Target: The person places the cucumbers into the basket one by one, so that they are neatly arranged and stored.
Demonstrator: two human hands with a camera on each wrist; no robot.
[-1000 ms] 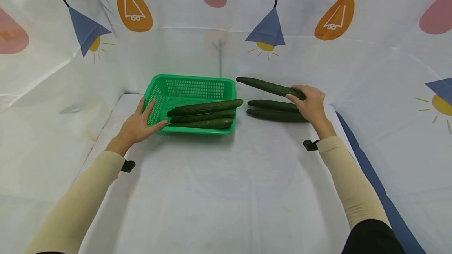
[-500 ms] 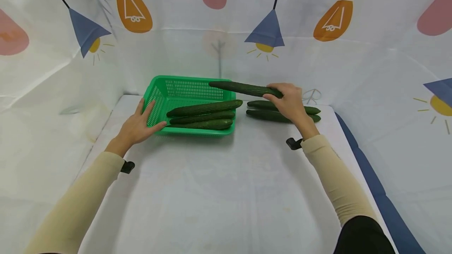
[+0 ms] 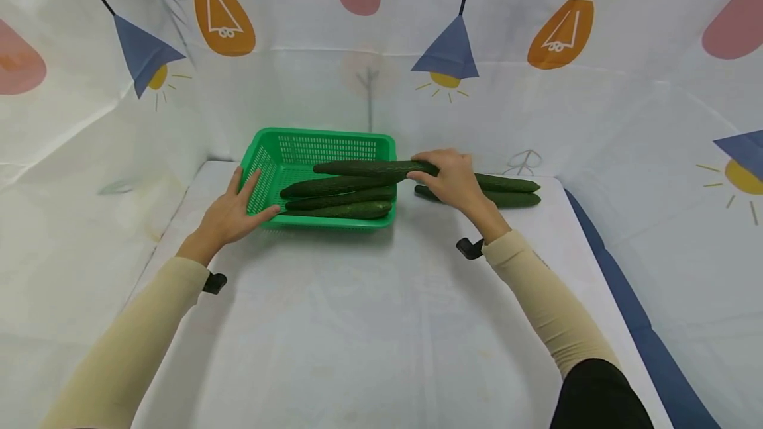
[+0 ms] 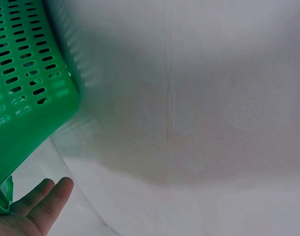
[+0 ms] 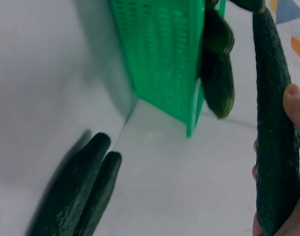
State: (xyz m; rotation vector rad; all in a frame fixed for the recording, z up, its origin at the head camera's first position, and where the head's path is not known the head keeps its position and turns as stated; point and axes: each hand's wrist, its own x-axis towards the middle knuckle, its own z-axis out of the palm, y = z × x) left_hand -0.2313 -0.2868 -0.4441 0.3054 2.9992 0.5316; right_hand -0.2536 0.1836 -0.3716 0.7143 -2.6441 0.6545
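In the head view, taking the green basket (image 3: 324, 132) as the dial, the left hand (image 3: 229, 217) spreads its fingers against the rim at eight o'clock, while the right hand (image 3: 450, 177) at three pinches a cucumber (image 3: 366, 168) above three basket cucumbers (image 3: 336, 186), two table cucumbers (image 3: 507, 199) lying beyond. The left wrist view puts outstretched fingers (image 4: 51, 201) at eight o'clock. The right wrist view shows the gripped cucumber at three.

Right grip (image 3: 448, 176) holds cucumber (image 3: 366, 168) partly over green basket (image 3: 324, 132).
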